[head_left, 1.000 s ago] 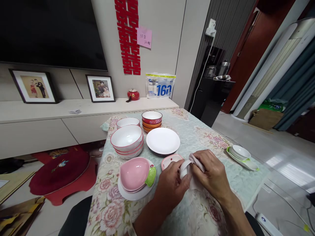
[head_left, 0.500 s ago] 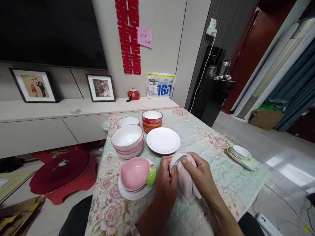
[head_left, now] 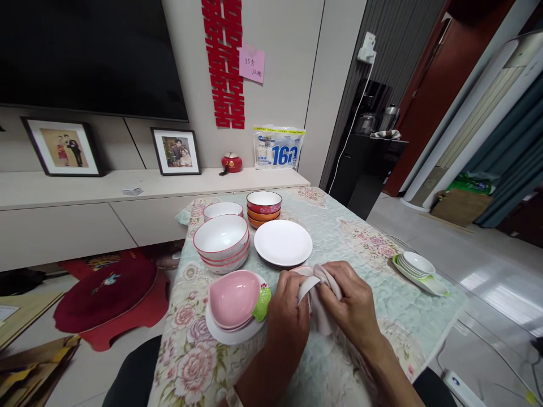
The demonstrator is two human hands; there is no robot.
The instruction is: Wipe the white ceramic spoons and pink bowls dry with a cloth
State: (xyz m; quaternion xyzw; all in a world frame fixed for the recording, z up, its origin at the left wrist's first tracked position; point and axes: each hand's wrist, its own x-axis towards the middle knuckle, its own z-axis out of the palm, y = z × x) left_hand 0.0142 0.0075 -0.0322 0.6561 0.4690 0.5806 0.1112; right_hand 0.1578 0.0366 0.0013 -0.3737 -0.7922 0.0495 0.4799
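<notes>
In front of me, my left hand (head_left: 288,311) is closed around a small white bowl (head_left: 307,288), whose rim shows between the hands while most of it is hidden. My right hand (head_left: 351,302) grips a pale pinkish cloth (head_left: 323,314) and presses it over the bowl's right side, with the cloth's loose end hanging below. Left of my left hand, a pink peach-shaped dish (head_left: 234,299) with a green leaf rests on a white plate (head_left: 227,337). Just beyond my hands lies a stack of plates with a white one (head_left: 283,242) on top.
White bowls with red rims (head_left: 221,237) are stacked at the left, and red and orange bowls (head_left: 263,208) behind. Small white dishes (head_left: 418,263) sit on a leaf-edged plate at the table's right. A flowered cloth (head_left: 199,367) covers the table. A red stool (head_left: 106,299) stands at left.
The bowl has turned in my hands, so its rim now faces differently. The cloth is bunched closer to my right hand and hangs less low. The stacked dishes stay put.
</notes>
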